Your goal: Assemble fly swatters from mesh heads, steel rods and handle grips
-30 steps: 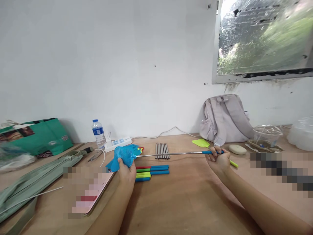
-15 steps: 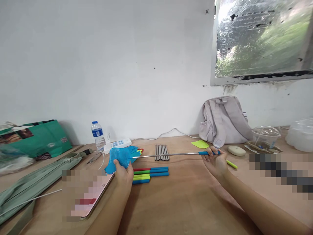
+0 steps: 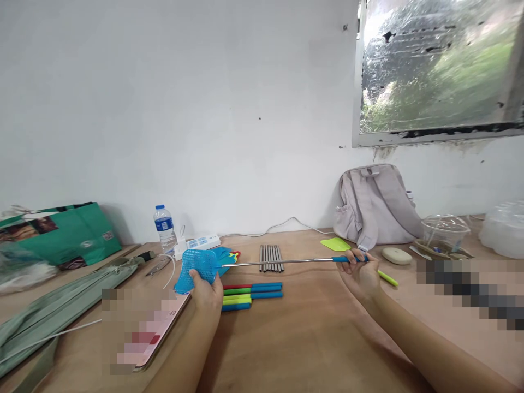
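The left hand [image 3: 207, 292] is closed on the blue mesh head [image 3: 196, 267] of a fly swatter, its metal rod [image 3: 282, 261] running toward 3 o'clock above the table [image 3: 295, 338]. Coloured handles [image 3: 251, 293] lie just right of that hand, grey rods [image 3: 271, 257] beyond at 12 o'clock. The right hand [image 3: 360, 275] is curled shut around the blue grip [image 3: 341, 258]. At 6 o'clock, bare wood lies between the forearms.

Both forearms extend forward above the table, well apart. The left hand [image 3: 207, 292] is closed in a grip; the right hand [image 3: 360, 273] likewise, fingers curled.
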### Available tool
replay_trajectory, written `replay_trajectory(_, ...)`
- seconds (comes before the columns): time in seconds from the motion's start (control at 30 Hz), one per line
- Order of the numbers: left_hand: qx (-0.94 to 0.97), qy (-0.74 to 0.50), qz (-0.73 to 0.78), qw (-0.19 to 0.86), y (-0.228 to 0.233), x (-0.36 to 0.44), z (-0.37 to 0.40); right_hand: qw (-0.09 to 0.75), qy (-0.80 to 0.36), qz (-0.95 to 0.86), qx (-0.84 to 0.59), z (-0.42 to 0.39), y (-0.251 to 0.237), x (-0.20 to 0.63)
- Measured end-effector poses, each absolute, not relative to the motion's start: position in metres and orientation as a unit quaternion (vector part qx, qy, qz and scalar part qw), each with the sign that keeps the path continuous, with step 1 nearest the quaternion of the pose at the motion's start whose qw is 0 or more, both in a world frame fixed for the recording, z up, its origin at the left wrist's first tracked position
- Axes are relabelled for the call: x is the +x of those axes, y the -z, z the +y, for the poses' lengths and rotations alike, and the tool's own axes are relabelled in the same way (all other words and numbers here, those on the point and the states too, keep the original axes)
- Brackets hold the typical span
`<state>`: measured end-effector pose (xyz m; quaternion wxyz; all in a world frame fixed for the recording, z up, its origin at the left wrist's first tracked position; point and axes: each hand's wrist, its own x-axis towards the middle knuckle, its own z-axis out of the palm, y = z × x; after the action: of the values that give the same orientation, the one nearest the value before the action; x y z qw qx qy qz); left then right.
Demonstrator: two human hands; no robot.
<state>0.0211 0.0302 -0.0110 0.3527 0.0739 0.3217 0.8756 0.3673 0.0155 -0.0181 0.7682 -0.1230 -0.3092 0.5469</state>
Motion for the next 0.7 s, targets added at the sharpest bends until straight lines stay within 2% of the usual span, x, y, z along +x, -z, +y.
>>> replay_trajectory(0.23,0.115,-0.844,0.355,0.385,0.008,0.053,0.027,0.74,-0.587,-0.297,-0.14,-0.001,0.006,0.32)
replay_trajectory(0.37,0.163,-0.864,0.273,0.39,-0.005,0.071,0.018,0.708,-0.594,-0.368,-0.108,-0.008,-0.004,0.299)
replay_trajectory(0.47,0.165,-0.862,0.241,0.414,-0.01,0.067,0.014,0.699,-0.575,-0.399,-0.146,-0.002,-0.001,0.31)
replay_trajectory(0.6,0.161,-0.851,0.257,0.43,-0.007,0.054,0.018,0.646,-0.508,-0.509,-0.255,0.009,0.01,0.337)
replay_trajectory(0.7,0.212,-0.816,0.305,0.443,-0.003,0.044,0.021,0.569,-0.388,-0.631,-0.356,0.011,0.013,0.353)
